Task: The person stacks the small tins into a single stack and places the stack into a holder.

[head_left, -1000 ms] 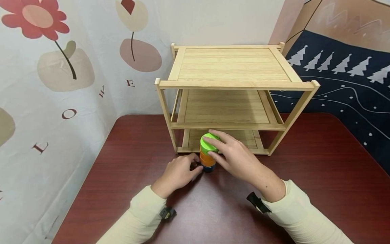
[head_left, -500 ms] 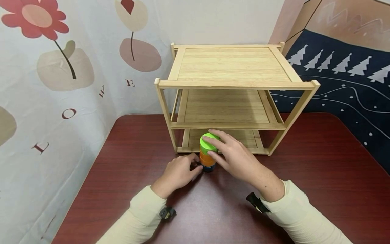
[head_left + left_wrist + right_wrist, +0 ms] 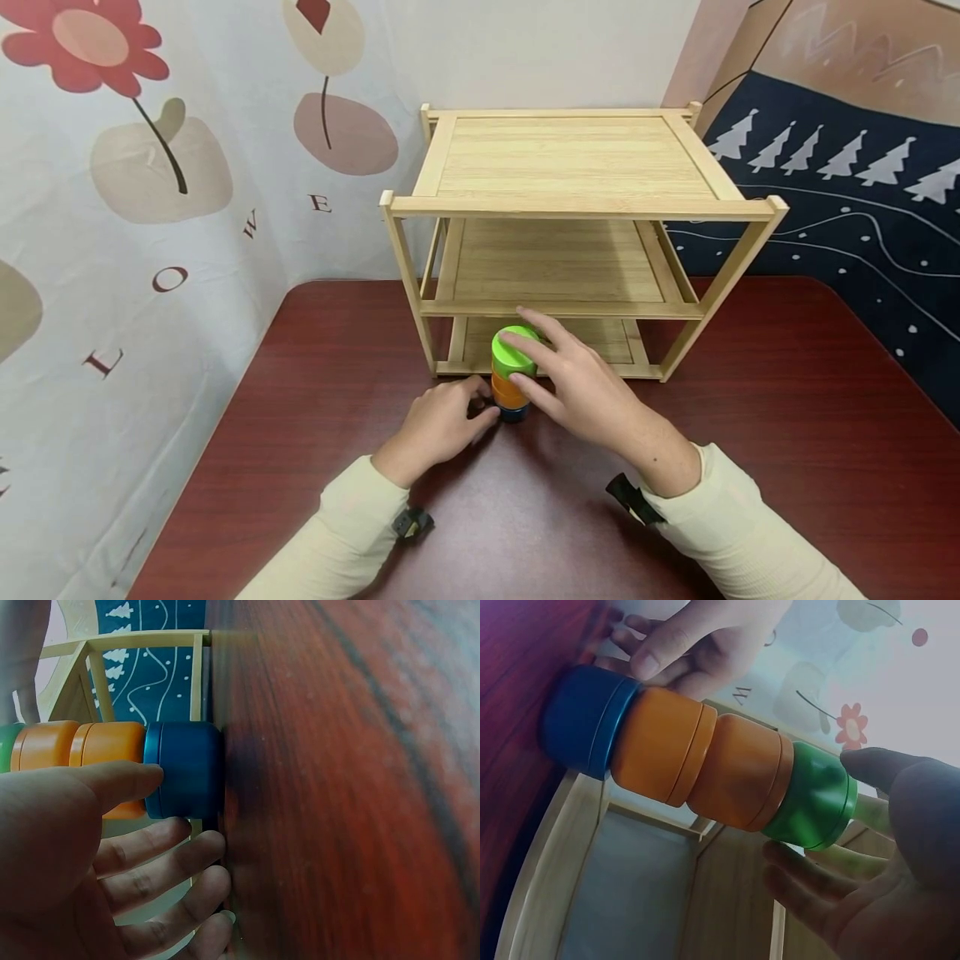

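A stack of small round lidded tins stands upright on the table. At its base is a blue tin, then two orange tins, and a green tin on top. My left hand rests low on the left side of the stack, its thumb tip at the blue tin's lid and its loosely bent fingers beside it. Around the top, my right hand has its thumb and fingers spread about the green tin, the fingers fairly straight. One fingertip is raised clear beyond the lid in the head view.
Just behind the stack stands a light wooden shelf rack with three tiers. The dark red table carries it. A printed cloth hangs at the left and back, and a dark cloth with trees at the right.
One finger of my right hand has lifted slightly away from the green tin's lid. My left hand and the stack have stayed where they were.
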Tool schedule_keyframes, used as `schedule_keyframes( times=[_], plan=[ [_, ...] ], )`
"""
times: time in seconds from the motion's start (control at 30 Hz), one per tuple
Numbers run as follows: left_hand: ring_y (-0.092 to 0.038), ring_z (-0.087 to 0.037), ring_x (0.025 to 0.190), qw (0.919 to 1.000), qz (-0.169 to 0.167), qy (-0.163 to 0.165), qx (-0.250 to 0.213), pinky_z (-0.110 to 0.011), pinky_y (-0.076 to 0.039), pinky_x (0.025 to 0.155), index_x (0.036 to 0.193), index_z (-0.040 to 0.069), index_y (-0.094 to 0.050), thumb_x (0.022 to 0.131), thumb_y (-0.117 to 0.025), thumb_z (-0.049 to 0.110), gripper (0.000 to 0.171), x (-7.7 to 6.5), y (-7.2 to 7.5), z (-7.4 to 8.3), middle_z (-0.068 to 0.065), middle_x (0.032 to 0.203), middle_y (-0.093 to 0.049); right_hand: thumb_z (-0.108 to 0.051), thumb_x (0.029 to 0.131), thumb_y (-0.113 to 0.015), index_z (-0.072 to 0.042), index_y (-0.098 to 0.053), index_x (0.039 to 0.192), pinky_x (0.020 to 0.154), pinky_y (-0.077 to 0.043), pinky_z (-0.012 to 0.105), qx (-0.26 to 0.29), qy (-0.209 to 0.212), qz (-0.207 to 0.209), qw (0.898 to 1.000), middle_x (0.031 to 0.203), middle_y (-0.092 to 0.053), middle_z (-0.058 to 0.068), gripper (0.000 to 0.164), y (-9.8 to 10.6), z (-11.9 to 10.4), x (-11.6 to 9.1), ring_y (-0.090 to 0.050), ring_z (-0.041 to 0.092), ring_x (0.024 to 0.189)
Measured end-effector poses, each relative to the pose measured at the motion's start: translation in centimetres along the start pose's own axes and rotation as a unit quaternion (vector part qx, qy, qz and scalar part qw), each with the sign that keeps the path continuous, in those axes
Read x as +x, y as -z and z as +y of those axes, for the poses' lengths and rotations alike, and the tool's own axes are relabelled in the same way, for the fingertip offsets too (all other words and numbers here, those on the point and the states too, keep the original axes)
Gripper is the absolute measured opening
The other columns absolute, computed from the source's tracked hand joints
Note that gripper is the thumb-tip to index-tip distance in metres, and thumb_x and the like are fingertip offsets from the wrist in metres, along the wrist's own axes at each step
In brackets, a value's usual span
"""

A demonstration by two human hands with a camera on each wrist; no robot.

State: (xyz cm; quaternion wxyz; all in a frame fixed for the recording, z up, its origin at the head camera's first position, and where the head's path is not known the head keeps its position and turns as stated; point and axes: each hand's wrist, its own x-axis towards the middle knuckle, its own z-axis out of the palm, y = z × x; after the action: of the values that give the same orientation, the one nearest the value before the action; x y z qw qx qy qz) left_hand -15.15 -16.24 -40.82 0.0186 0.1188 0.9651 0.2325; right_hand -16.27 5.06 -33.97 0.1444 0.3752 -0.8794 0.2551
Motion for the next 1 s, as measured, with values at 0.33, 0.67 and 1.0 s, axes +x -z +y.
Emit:
schedule_keyframes(
  times=[0.33,0.67,1.0],
  plan=[
    [-0.067,-0.016,0.076,1.0000,-0.001,-0.002,0.002,-0.041,-0.052,0.066,0.106,0.020,-0.069,0.093,-0.068,0.039,0.023,0.0,0.0,0.0,0.007,0.090,-0.072,-0.026,0.095,-0.069,-0.020,-0.048,0.148,0.103,-0.048,0.050,0.019,-0.007,0.031,0.999,0.155,-0.041,0.009,0.057,0.2,0.1,-1.0,-0.047,0.029,0.138],
    [-0.068,-0.017,0.080,1.0000,-0.001,0.001,0.005,-0.042,-0.053,0.067,0.107,0.020,-0.069,0.093,-0.068,0.039,0.024,0.0,-0.1,0.0,0.006,0.093,-0.072,-0.021,0.093,-0.071,-0.018,-0.043,0.151,0.107,-0.045,0.051,0.031,-0.005,0.067,0.997,0.151,-0.045,0.009,0.064,0.1,0.3,-1.6,-0.047,0.028,0.138],
    [-0.069,-0.017,0.081,1.0000,0.002,-0.004,0.005,-0.042,-0.053,0.068,0.106,0.020,-0.069,0.093,-0.069,0.039,0.023,0.1,-0.3,-0.1,0.007,0.093,-0.072,-0.022,0.090,-0.076,-0.015,-0.048,0.147,0.107,-0.045,0.048,0.028,-0.012,0.090,0.995,0.147,-0.049,0.010,0.065,0.3,0.9,-1.6,-0.049,0.027,0.135]
  ],
)
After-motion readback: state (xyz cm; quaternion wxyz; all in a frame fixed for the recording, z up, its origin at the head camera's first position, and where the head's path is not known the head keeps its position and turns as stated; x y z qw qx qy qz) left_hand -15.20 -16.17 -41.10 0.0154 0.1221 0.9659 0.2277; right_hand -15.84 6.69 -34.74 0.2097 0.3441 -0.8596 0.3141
